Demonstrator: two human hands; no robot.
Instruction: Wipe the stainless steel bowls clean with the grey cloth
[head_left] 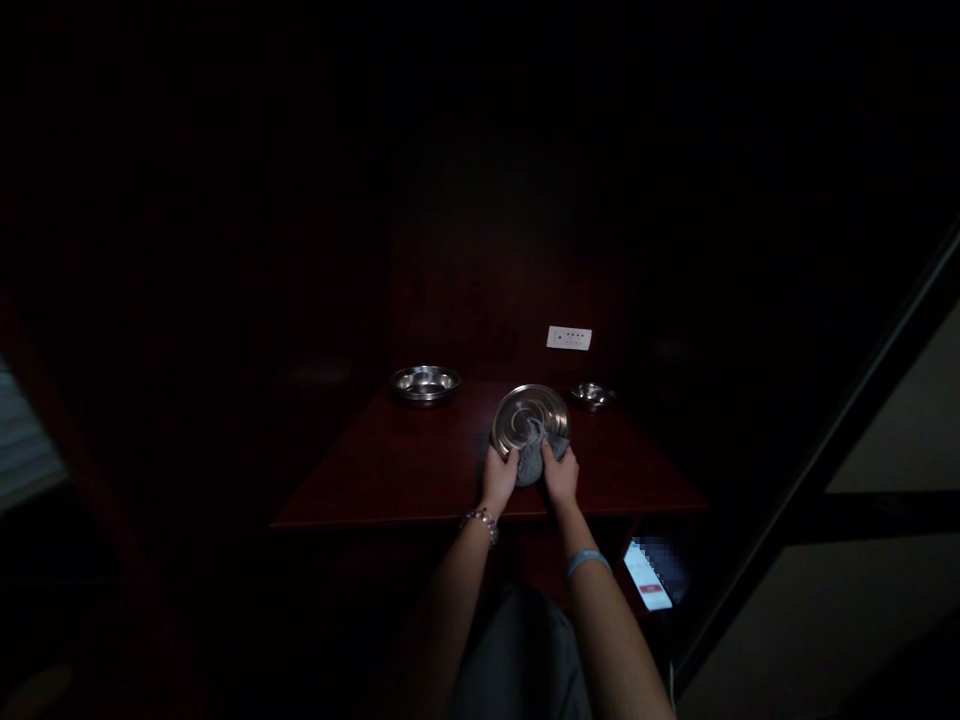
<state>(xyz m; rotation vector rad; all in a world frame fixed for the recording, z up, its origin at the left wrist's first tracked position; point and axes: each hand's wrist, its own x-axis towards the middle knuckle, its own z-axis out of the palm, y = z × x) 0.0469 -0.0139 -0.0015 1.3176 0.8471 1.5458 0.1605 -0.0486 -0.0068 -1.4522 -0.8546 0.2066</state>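
Observation:
Above the dark red table (420, 490), a round, shiny metal plate (517, 412) is held tilted toward me. My left hand (501, 474) grips its lower left rim, thumb on the face and fingers hidden behind. A grey cloth (531, 466) covers the plate's lower edge between my hands. My right hand (561, 474) closes on this cloth at the plate's lower right, its thumb pressing the cloth against the metal. Whether the right fingers also hold the rim cannot be seen.
A wide metal basin (425, 383) stands at the table's back left. To the back right sits a small metal bowl (593, 396), below a white wall socket (569, 338). A lit screen (647, 575) shows beneath the table's right side. The surroundings are very dark.

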